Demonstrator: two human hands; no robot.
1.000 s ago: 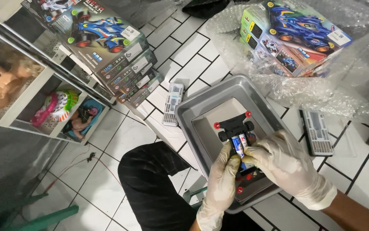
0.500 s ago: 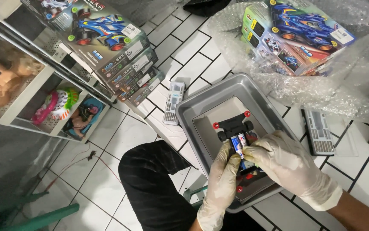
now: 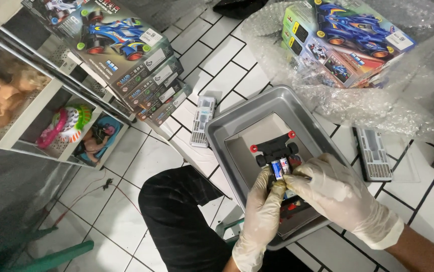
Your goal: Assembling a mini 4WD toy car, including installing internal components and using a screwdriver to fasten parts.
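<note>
A black toy car chassis with red rollers lies over a grey metal tray. Two small batteries sit in its middle. My left hand, in a pale glove, grips the chassis from below at its near end. My right hand, also gloved, covers the chassis's near right side, its fingertips pressing at the batteries. The rear part of the chassis is hidden under my hands. A piece of cardboard lines the tray floor.
A stack of toy car boxes leans at the upper left beside a shelf with dolls. More boxes in bubble wrap lie upper right. Two grey part strips lie on the white tiles. My black-clad knee is below.
Both hands stay on the chassis with only small finger shifts at the batteries. The view has barely moved.
</note>
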